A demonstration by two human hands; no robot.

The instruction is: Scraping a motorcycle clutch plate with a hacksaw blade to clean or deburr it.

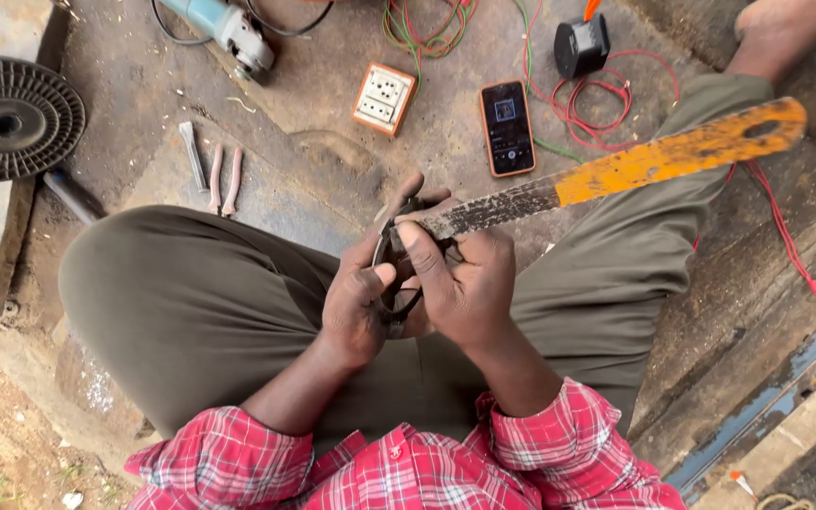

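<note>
Red checked sleeves (pixel 399 463) lead to two hands over the lap. Left hand (pixel 356 302) closes around a dark metal ring (pixel 397 283), keeping it steady. Right hand (pixel 465 279) presses a long flat file (pixel 616 170) against it. Beyond, a phone (pixel 507 127) lies within reach.

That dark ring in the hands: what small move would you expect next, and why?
Probably a short push of the orange-handled blade along the ring. Its tip lies on the ring's edge under the right hand forefinger, while the left hand grips the ring.
</note>
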